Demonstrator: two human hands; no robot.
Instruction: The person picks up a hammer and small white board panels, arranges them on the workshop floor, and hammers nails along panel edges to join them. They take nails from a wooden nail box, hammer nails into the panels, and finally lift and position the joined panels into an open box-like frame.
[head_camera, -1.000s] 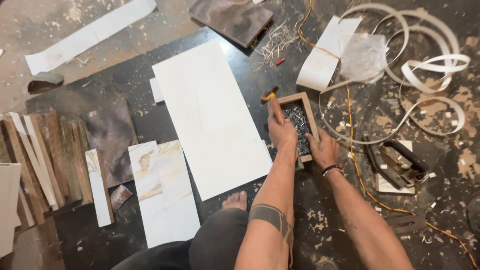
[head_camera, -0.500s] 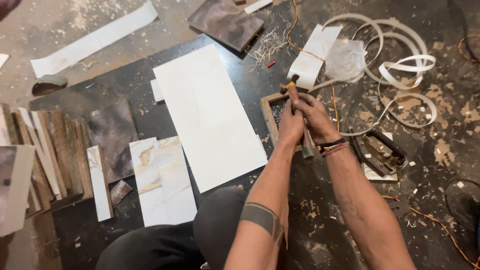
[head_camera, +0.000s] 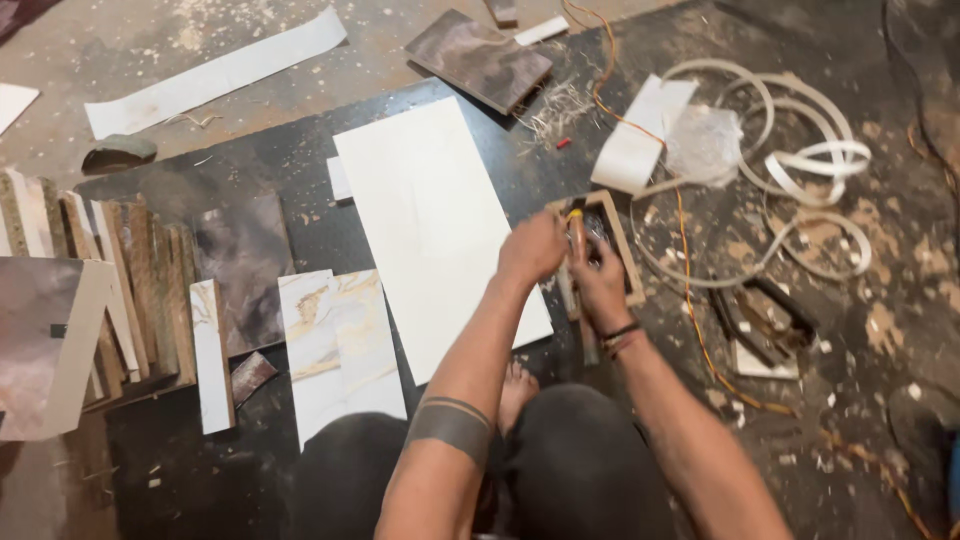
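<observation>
Fingers (head_camera: 540, 243) of the left hand (head_camera: 533, 250) are curled shut around a yellow-topped tool (head_camera: 576, 232), while the right hand (head_camera: 603, 285) closes just beside it, gripping the same tool lower down; both hands work over a small wooden frame (head_camera: 628, 252) lying on the dark floor board (head_camera: 300, 170). Touching the frame's left edge lies a large white panel (head_camera: 430, 220). Nearer the knees sits a marbled white panel (head_camera: 340, 350). Right of the frame, coiled white edge banding (head_camera: 810, 160) sprawls, with an orange cable (head_camera: 690, 280) crossing the floor.
</observation>
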